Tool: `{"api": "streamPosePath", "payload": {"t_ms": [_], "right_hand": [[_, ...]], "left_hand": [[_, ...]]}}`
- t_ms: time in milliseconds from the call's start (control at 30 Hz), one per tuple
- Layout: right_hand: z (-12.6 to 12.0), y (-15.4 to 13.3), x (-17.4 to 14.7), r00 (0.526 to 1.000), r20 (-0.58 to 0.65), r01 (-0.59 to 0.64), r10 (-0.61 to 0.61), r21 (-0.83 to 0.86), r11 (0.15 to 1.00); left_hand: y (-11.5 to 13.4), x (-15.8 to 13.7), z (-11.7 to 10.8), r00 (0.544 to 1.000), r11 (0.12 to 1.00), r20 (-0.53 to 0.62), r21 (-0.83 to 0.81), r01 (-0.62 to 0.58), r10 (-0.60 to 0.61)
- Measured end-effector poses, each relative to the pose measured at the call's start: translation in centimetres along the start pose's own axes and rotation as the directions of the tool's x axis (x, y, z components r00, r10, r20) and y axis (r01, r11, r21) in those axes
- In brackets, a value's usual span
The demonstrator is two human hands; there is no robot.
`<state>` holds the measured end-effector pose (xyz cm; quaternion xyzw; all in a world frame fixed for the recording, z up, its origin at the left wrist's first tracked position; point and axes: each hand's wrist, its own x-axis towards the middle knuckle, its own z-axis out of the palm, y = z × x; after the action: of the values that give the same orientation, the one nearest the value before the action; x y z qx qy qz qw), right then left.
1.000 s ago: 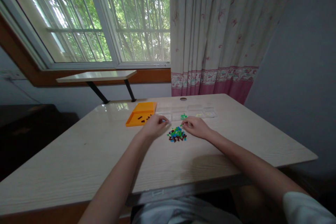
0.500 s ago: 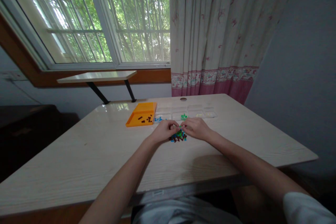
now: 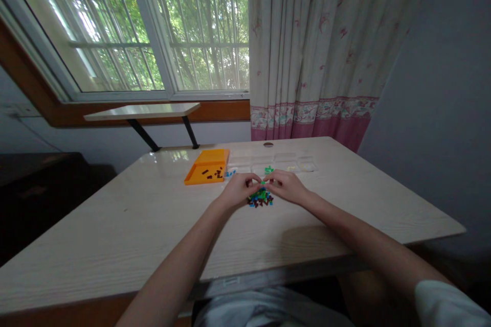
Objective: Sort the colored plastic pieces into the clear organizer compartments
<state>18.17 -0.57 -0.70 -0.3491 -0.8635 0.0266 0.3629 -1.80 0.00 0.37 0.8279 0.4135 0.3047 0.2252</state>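
Observation:
My left hand [image 3: 238, 188] and my right hand [image 3: 287, 185] meet above the table, fingertips pinched on a small green piece [image 3: 263, 182] between them. It looks like a plastic building piece, but it is too small to tell its exact shape. Right below the fingers lies a pile of small blue, green and dark brown pieces [image 3: 261, 199]. Behind my right hand, several green pieces [image 3: 269, 169] rest in a clear compartment box [image 3: 282, 162], partly hidden by the hands. A few blue pieces [image 3: 230, 173] sit at the box's left end.
An orange tray [image 3: 191, 179] with loose brown pieces [image 3: 218, 172] stands left of the clear box. A small raised shelf [image 3: 146, 111] on black legs is at the table's back left. The pale wooden table [image 3: 161, 230] ends near my body; a curtain [image 3: 307, 51] hangs behind it.
My fingertips have shifted slightly around the green piece, and a little more of it shows between them. The pile and the containers stay where they were.

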Motion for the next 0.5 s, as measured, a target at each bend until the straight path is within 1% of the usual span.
{"api": "streamPosePath", "payload": {"t_ms": [167,267,400,500], "right_hand": [[0.1,0.0,0.0,1.0,-0.007,0.002,-0.002,0.011,1.0],[0.0,-0.1,0.0,1.0,-0.019,0.005,-0.005,0.018,1.0],[-0.2,-0.3,0.1,0.999,-0.052,0.01,-0.01,0.011,1.0],[-0.7,-0.1,0.3,0.992,-0.125,0.002,-0.003,-0.01,1.0]], "left_hand": [[-0.1,0.0,0.1,1.0,1.0,0.001,-0.016,0.015,-0.015],[0.0,0.0,0.1,1.0,1.0,-0.011,0.01,0.006,-0.006],[0.0,0.0,-0.3,1.0,0.996,-0.002,0.093,0.01,-0.01],[-0.6,-0.1,-1.0,0.999,0.975,0.042,0.223,0.011,-0.021]]}}
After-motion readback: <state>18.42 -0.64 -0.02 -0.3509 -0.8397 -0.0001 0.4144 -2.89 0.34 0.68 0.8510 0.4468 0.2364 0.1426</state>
